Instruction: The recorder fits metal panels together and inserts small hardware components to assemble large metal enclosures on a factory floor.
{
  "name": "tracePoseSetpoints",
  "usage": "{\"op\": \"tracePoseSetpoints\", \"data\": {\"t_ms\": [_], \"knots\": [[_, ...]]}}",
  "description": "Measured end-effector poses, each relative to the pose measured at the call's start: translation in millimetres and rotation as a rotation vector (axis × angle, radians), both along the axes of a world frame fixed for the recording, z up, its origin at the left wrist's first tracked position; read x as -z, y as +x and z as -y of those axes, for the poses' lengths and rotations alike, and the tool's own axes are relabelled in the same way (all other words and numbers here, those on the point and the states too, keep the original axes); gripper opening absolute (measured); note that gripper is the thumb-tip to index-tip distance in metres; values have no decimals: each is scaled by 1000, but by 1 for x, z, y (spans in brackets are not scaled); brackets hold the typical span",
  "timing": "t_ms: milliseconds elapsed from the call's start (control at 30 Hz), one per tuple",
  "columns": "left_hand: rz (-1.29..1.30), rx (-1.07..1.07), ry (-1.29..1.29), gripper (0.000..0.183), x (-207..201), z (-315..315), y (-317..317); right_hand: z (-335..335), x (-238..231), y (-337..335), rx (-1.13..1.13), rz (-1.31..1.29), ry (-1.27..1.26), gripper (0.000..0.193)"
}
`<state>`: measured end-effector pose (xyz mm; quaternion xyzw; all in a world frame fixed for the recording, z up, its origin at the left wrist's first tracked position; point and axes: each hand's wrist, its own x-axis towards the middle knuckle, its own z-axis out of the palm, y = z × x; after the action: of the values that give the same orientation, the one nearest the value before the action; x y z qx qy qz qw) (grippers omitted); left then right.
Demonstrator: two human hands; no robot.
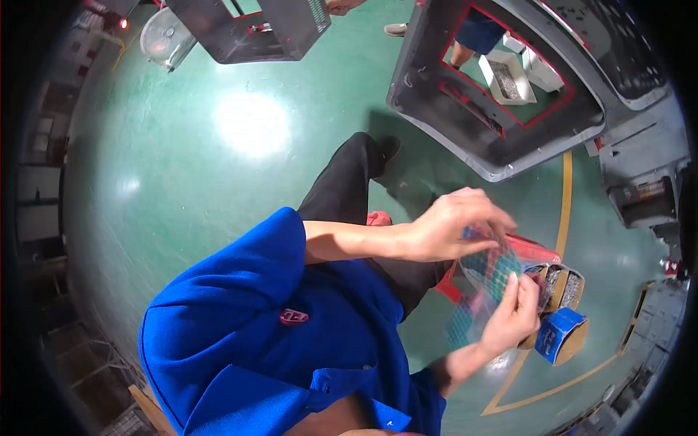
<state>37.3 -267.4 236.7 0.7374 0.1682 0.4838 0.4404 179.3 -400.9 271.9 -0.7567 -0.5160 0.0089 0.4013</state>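
- At right, near a blue carton (558, 333), green-gridded clear plastic film (499, 275) is pinched by the right hand (513, 315).
- Its far end is held in curled fingers of the left hand (458, 224).

A thin, see-through plastic film (502, 272) with a teal grid pattern slants, partly blurred, between both hands (452, 227).
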Motion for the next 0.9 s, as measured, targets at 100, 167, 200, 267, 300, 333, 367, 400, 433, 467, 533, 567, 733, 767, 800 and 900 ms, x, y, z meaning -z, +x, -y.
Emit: {"op": "tracePoseSetpoints", "data": {"t_ms": [100, 167, 200, 267, 300, 333, 367, 400, 433, 467, 533, 567, 733, 767, 800, 900], "knots": [[77, -99, 22, 27, 11, 0, -43, -22, 11, -26, -57, 259, 52, 7], [53, 21, -431, 26, 7, 14, -53, -30, 16, -39, -199, 367, 124, 11], [185, 74, -614, 26, 11, 17, -52, -40, 22, -47, -242, 472, 135, 14], [393, 168, -928, 27, 8, 17, -55, -55, 22, -68, -365, 479, 136, 14], [382, 160, -942, 26, 9, 11, -63, -64, 24, -77, -419, 520, 139, 15], [372, 151, -956, 25, 12, 5, -72, -73, 27, -85, -428, 574, 131, 16], [363, 139, -979, 23, 17, 0, -77, -79, 27, -92, -438, 587, 117, 15], [368, 99, -948, 20, 24, -6, -81, -86, 27, -99, -485, 505, 110, 15], [366, 61, -968, 18, 27, -12, -88, -96, 26, -105, -531, 422, 102, 15], [386, 44, -981, 17, 35, -17, -91, -103, 25, -106, -589, 373, 110, 15], [346, 18, -1015, 16, 48, -29, -102, -120, 24, -109, -592, 251, 109, 19], [357, -23, -1046, 16, 47, -36, -106, -131, 23, -112, -580, 242, 121, 20], [543, -13, -1201, 16, 42, -71, -123, -188, 12, -124, -555, 191, 140, 21], [600, -24, -1200, 18, 38, -80, -124, -200, 14, -123, -577, 161, 127, 21], [614, -47, -1206, 23, 42, -88, -124, -213, 15, -121, -598, 132, 113, 21], [569, -131, -1135, 20, 36, -110, -127, -249, 8, -130, -646, 70, 80, 20]]}}
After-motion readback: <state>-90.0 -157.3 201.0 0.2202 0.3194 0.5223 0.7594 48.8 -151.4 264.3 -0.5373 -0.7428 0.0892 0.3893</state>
